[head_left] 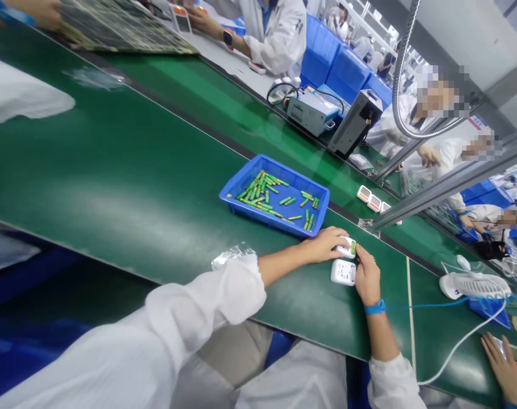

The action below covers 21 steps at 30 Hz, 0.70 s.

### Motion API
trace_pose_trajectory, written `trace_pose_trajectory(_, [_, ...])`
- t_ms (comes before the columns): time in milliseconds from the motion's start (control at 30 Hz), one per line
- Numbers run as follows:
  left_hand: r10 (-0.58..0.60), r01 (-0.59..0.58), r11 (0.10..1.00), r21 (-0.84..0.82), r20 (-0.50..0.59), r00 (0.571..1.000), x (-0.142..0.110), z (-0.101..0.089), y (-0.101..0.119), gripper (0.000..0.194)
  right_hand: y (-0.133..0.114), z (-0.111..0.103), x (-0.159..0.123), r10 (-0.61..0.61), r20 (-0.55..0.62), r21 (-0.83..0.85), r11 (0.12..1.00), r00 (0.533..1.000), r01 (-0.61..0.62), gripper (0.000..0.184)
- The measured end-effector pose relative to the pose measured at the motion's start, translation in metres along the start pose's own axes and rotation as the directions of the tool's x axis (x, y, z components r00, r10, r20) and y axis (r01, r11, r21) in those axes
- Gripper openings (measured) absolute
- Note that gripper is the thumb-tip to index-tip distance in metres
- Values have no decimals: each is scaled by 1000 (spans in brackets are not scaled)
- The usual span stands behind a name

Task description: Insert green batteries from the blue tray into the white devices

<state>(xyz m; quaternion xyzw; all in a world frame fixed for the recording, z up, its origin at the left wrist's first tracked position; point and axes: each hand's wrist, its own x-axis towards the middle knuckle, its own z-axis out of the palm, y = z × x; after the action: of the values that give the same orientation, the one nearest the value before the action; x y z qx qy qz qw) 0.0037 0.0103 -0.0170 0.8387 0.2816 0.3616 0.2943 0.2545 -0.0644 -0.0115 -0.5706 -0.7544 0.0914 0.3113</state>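
Note:
A small white plastic device (347, 248) lies on the green work surface, with green-and-yellow batteries at its right side. My left hand (325, 245) curls over its left and far edge, fingers closed on it. My right hand (368, 274), with a blue wrist strap (374, 307), grips the right edge near the batteries; part of its fingers is hidden. Just below lies a second white device (343, 272), its marked face up, close to the right palm. Beyond my left hand stands a blue tray (231, 203) holding many loose green-and-yellow batteries.
A crumpled clear plastic bag (234, 255) lies near my left forearm. To the right are a white fan (475, 286), its cable and a co-worker's hand (505, 366). A metal post (432, 184) rises beyond my hands. Across the belt stand boxy instruments (312, 111) and co-workers.

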Motion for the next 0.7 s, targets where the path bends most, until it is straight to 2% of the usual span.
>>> trace_pose_trajectory(100, [0, 0, 1000, 1, 4, 1000, 1, 0, -1, 28, -3, 2, -1, 14, -41, 2, 1000, 999, -14, 65])
trace_pose_trajectory(300, [17, -17, 1000, 2, 4, 1000, 0, 1, -4, 29, -9, 0, -4, -40, 77, -28, 999, 996, 43, 73])
trace_pose_trajectory(500, [-4, 4, 1000, -6, 10, 1000, -3, 2, -4, 32, -15, -1, -4, -5, 16, 37, 999, 1000, 4, 72])
trace_pose_trajectory(633, [14, -14, 1000, -2, 9, 1000, -3, -1, -3, 33, -22, -3, -4, -70, 119, 4, 998, 990, 70, 77])
trace_pose_trajectory(700, [9, -10, 1000, 8, 30, 1000, -4, -2, 0, 34, -25, -3, -5, -47, 122, -25, 998, 991, 51, 78])
